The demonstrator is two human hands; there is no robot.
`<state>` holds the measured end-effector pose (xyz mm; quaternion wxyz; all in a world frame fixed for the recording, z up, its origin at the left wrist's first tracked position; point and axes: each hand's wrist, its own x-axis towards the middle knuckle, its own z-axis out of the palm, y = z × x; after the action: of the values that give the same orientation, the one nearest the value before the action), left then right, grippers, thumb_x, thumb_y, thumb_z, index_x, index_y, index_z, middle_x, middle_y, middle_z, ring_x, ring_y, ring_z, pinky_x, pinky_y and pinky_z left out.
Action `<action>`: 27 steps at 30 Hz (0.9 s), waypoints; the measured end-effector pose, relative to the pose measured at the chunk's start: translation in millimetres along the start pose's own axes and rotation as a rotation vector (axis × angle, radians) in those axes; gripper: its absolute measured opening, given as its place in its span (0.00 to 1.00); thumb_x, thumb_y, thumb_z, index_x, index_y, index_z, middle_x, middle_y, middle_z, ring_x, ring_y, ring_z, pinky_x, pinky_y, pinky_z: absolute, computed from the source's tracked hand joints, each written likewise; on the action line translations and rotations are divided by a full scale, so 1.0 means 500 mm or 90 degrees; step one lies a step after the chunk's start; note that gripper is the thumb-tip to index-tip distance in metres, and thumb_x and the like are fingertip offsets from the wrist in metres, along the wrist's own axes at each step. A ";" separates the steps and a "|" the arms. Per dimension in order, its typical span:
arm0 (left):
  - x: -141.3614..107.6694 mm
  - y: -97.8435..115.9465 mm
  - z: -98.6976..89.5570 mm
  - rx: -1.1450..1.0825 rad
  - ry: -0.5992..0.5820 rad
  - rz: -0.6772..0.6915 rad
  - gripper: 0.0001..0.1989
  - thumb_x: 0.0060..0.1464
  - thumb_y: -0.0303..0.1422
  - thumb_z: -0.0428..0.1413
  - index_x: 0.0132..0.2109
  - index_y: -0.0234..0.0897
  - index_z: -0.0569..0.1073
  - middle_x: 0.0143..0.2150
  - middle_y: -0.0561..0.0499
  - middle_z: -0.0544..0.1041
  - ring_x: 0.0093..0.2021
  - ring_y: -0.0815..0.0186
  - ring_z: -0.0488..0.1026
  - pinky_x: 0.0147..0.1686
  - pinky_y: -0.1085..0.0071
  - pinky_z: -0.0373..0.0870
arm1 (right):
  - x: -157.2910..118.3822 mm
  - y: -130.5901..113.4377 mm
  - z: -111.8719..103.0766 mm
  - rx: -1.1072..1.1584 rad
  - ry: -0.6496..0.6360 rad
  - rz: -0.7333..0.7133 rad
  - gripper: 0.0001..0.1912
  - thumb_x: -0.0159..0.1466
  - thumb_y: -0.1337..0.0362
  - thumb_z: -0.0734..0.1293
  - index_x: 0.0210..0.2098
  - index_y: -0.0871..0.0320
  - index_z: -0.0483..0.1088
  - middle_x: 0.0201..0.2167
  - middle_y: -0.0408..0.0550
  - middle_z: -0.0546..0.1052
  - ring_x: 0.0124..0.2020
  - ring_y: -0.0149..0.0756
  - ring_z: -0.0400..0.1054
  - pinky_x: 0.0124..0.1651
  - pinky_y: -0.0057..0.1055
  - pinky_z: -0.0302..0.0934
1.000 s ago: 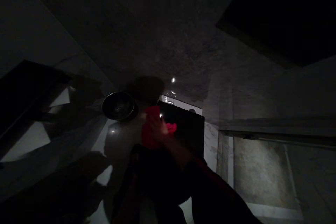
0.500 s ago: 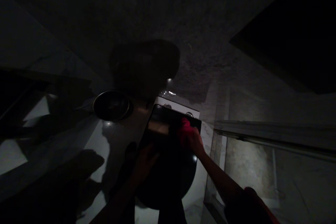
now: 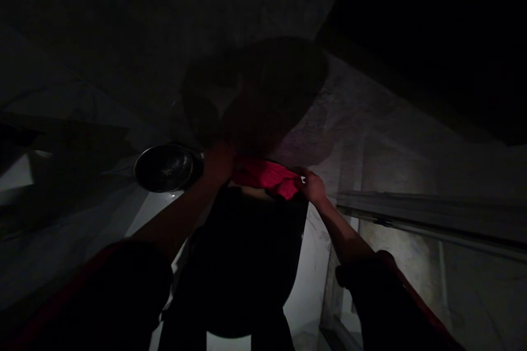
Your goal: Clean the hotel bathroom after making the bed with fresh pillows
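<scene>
A soft, bright red cloth (image 3: pixel 267 175) lies crumpled across the far end of a big, smooth black panel (image 3: pixel 251 258) with a rounded near end. The person's left hand (image 3: pixel 220 162) is by the panel's far left corner, touching the cloth's left end. It is too dark there to tell how far open this hand is, or whether it grips. The right hand (image 3: pixel 312 185) is at the panel's far right corner. Its fingers are bent in and nearly closed, and they pinch the cloth's right end. The cloth stretches between the two hands. A round black bowl with a thin, shiny rim (image 3: pixel 163 167) sits to the left of the panel, near the left hand. Beyond the panel, a big dark shadow (image 3: pixel 255 93) falls on a grey wall (image 3: pixel 349 90).
</scene>
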<state>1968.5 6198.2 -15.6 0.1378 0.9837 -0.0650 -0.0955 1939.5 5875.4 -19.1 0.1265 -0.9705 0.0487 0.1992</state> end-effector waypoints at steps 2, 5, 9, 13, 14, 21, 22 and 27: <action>0.040 0.004 0.062 -0.001 -0.011 0.073 0.21 0.68 0.30 0.47 0.64 0.29 0.69 0.64 0.34 0.68 0.62 0.48 0.67 0.62 0.52 0.63 | 0.044 -0.036 0.047 -0.007 0.025 -0.008 0.23 0.69 0.60 0.65 0.62 0.59 0.70 0.57 0.59 0.75 0.54 0.47 0.72 0.55 0.38 0.65; 0.081 -0.006 0.176 -0.069 -0.089 0.194 0.21 0.68 0.30 0.47 0.64 0.34 0.71 0.67 0.40 0.69 0.66 0.54 0.65 0.67 0.58 0.60 | 0.086 -0.114 0.142 0.008 -0.011 -0.094 0.23 0.72 0.57 0.61 0.64 0.55 0.68 0.62 0.56 0.71 0.61 0.47 0.65 0.63 0.43 0.60; 0.128 -0.062 0.251 -0.053 -0.163 0.169 0.20 0.68 0.28 0.45 0.59 0.29 0.75 0.59 0.35 0.75 0.62 0.52 0.70 0.64 0.55 0.63 | 0.132 -0.221 0.247 -0.020 -0.043 -0.129 0.23 0.75 0.58 0.56 0.64 0.54 0.68 0.67 0.55 0.66 0.67 0.50 0.57 0.68 0.50 0.53; 0.140 -0.055 0.231 -0.049 -0.207 0.037 0.24 0.71 0.36 0.43 0.54 0.22 0.77 0.50 0.31 0.79 0.49 0.52 0.77 0.51 0.59 0.71 | 0.152 -0.189 0.261 -0.016 -0.037 -0.228 0.23 0.76 0.57 0.54 0.65 0.51 0.68 0.67 0.51 0.67 0.65 0.45 0.59 0.65 0.42 0.58; 0.135 -0.028 0.226 -0.040 -0.209 0.043 0.22 0.70 0.35 0.45 0.54 0.24 0.77 0.51 0.31 0.79 0.50 0.52 0.76 0.52 0.58 0.70 | 0.151 -0.155 0.252 -0.018 -0.049 -0.231 0.23 0.76 0.58 0.54 0.64 0.52 0.69 0.65 0.51 0.69 0.63 0.44 0.61 0.64 0.40 0.59; 0.097 0.251 0.274 -0.063 -0.170 0.112 0.18 0.65 0.27 0.47 0.56 0.26 0.75 0.53 0.32 0.76 0.57 0.50 0.72 0.58 0.57 0.67 | 0.129 0.087 0.190 -0.052 -0.029 -0.253 0.19 0.75 0.63 0.56 0.52 0.60 0.77 0.51 0.56 0.78 0.54 0.42 0.67 0.63 0.37 0.58; 0.095 0.277 0.286 -0.078 -0.172 0.111 0.19 0.66 0.28 0.47 0.59 0.26 0.73 0.55 0.32 0.75 0.57 0.51 0.72 0.57 0.58 0.67 | 0.124 0.111 0.187 -0.053 -0.014 -0.226 0.19 0.75 0.64 0.56 0.52 0.61 0.77 0.51 0.57 0.78 0.54 0.42 0.67 0.63 0.37 0.58; 0.072 0.389 0.343 -0.189 -0.221 0.235 0.21 0.67 0.31 0.50 0.65 0.35 0.69 0.62 0.40 0.72 0.62 0.57 0.69 0.64 0.63 0.62 | 0.067 0.271 0.153 -0.012 0.001 -0.041 0.17 0.68 0.74 0.57 0.47 0.64 0.76 0.50 0.59 0.78 0.54 0.42 0.70 0.59 0.34 0.61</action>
<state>1948.6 5963.0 -128.3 0.2818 0.8933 -0.2511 -0.2441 1921.9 5763.7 -131.3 0.1235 -0.9730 0.0155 0.1944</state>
